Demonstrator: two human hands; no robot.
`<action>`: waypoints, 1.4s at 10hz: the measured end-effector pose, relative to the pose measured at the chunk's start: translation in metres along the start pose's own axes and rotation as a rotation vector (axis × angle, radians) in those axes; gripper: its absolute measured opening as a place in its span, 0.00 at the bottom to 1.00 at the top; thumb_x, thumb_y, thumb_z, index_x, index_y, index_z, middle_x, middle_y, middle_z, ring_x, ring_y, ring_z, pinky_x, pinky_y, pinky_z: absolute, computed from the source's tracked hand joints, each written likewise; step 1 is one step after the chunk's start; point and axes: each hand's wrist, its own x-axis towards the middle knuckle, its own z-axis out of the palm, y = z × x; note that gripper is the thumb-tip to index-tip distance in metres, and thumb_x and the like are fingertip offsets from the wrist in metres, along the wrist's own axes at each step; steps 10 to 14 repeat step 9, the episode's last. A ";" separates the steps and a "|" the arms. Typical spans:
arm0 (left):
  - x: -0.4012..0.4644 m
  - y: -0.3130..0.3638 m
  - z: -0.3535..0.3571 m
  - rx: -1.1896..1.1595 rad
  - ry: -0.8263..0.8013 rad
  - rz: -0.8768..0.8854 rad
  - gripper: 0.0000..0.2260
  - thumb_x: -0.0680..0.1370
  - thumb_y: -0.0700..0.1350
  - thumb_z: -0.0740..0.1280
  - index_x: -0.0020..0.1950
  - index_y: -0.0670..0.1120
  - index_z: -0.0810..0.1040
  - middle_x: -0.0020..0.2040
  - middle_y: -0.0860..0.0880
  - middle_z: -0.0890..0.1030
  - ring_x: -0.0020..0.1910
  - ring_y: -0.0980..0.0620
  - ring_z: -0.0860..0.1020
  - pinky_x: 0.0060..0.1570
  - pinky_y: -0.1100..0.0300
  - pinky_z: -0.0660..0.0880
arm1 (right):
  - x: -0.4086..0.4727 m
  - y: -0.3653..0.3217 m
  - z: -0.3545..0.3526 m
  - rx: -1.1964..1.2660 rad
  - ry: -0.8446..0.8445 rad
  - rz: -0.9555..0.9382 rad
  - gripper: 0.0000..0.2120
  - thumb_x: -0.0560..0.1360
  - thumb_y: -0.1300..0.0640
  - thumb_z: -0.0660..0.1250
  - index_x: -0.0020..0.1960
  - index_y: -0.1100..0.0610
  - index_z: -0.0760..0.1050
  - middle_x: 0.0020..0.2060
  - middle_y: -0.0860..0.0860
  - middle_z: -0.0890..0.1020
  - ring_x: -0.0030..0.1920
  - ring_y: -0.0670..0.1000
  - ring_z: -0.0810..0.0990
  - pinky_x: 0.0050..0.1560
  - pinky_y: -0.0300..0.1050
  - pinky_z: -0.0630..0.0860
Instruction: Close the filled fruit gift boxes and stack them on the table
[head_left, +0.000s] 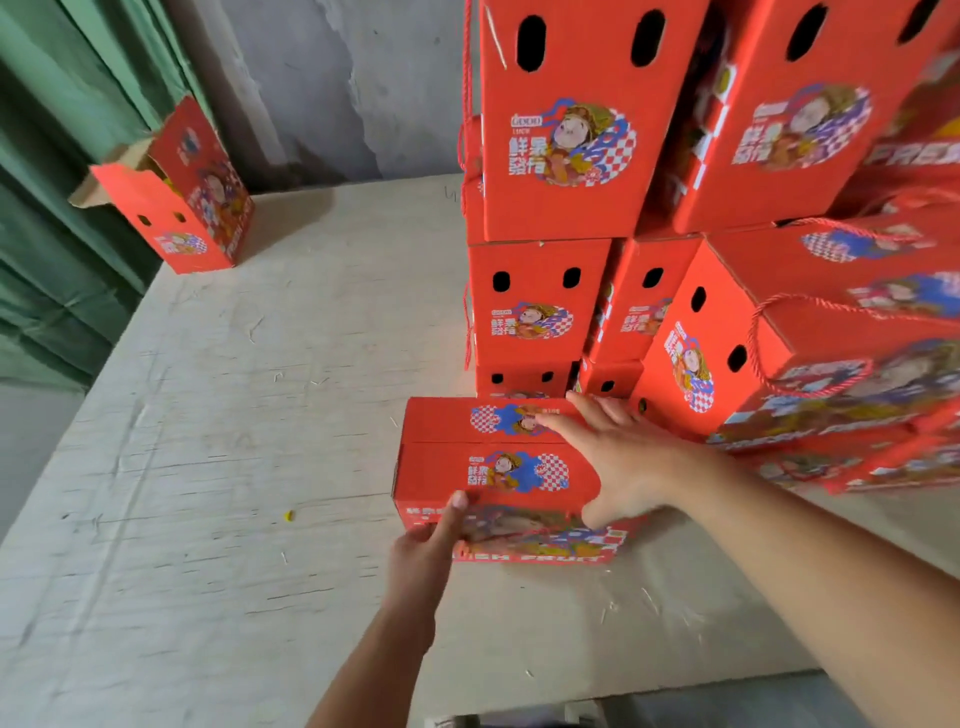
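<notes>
A person's left hand (423, 545) grips the near left corner of a red fruit gift box (498, 467) lying on the pale wooden table (208, 467), thumb on top of the edge and fingers curled under the front face. The right hand (618, 462) lies flat and open across the box's top flaps, fingers straight, palm over the right end, thumb down the front. The box rests on its long side at the foot of the stack of red boxes (535, 306), its lid flaps appearing folded shut with a seam across the top. To finish the step well, it seems wise to keep the flat palm pressing the flaps down while the gripping hand steadies the corner, then lift with both hands from the ends so the lid does not spring open, and set the box square against its neighbours. Just beyond, closed boxes with red cord handles (810, 353) rise in several tiers, those at right blurred. Well apart, at the table's far left corner, an open box (182, 197) stands with its flaps up before a green curtain (62, 208) and grey wall (337, 88)
</notes>
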 end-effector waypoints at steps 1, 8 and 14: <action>0.007 0.000 0.007 -0.088 0.325 0.067 0.30 0.69 0.63 0.77 0.55 0.41 0.75 0.49 0.48 0.79 0.40 0.56 0.76 0.39 0.64 0.70 | 0.003 0.021 0.011 -0.015 0.131 -0.024 0.60 0.65 0.41 0.74 0.80 0.35 0.33 0.83 0.53 0.38 0.83 0.55 0.39 0.81 0.50 0.44; 0.046 0.021 0.032 -0.097 -0.168 0.313 0.16 0.83 0.59 0.64 0.71 0.63 0.75 0.61 0.59 0.85 0.58 0.61 0.83 0.54 0.56 0.77 | -0.014 0.019 0.071 -0.033 0.577 0.095 0.47 0.74 0.61 0.70 0.84 0.50 0.48 0.83 0.56 0.49 0.83 0.60 0.49 0.81 0.57 0.53; 0.030 -0.018 0.014 0.003 -0.058 0.247 0.14 0.82 0.61 0.61 0.64 0.63 0.80 0.57 0.60 0.85 0.54 0.63 0.83 0.52 0.58 0.75 | -0.048 0.025 0.096 -0.030 0.618 0.014 0.46 0.72 0.59 0.72 0.84 0.51 0.53 0.84 0.54 0.54 0.83 0.57 0.53 0.80 0.57 0.58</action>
